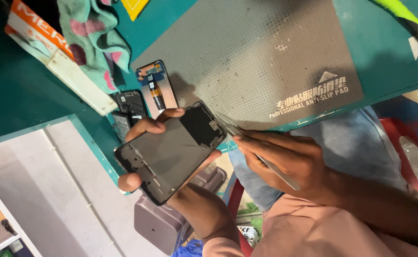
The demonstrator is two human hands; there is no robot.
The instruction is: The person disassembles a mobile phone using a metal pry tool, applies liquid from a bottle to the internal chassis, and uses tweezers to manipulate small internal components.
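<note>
Left hand (pixel 171 157) clamped around a phone frame (pixel 171 152) held off the table edge, right hand (pixel 285 159) pinched shut on tweezers (pixel 261 157) with tips at the frame's top corner, beyond, phone parts (pixel 145 97) on green table (pixel 28 95), grey mat (pixel 252 52), cloth (pixel 95 38).

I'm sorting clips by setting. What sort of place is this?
Probably a phone repair bench: a grey anti-slip mat on a teal table, loose phone parts, and an opened phone frame in the left hand, with tweezers in the right hand.
</note>
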